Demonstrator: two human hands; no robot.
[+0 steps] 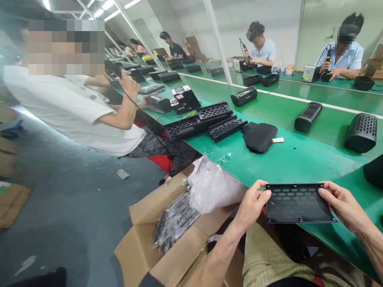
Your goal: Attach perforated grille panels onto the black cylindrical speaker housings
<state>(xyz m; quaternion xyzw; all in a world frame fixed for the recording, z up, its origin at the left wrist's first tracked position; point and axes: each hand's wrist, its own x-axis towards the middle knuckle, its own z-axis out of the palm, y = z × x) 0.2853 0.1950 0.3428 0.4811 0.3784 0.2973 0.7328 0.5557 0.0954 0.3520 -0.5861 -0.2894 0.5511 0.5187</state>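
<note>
A black slotted plastic panel [299, 205] is held level between my two hands, above my lap at the bench's front edge. My left hand [254, 201] pinches its left end, thumb on top. At the opposite end my right hand [344, 201] grips the upper right corner, thumb also on top. Rows of oblong slots run along the panel's far half, and small tabs line its edges. Beyond it on the green bench lies a stack of black cloth pieces [259, 136] with a pale tag. Several black slotted panels [214, 113] are piled farther left.
An open cardboard box [143, 235] with plastic-wrapped parts [176, 219] stands left of my legs. Black speaker-like housings [308, 116] sit along the green bench [284, 167]. A co-worker in a white shirt [60, 103] stands at left, holding a tool with a cable. Others work across the bench.
</note>
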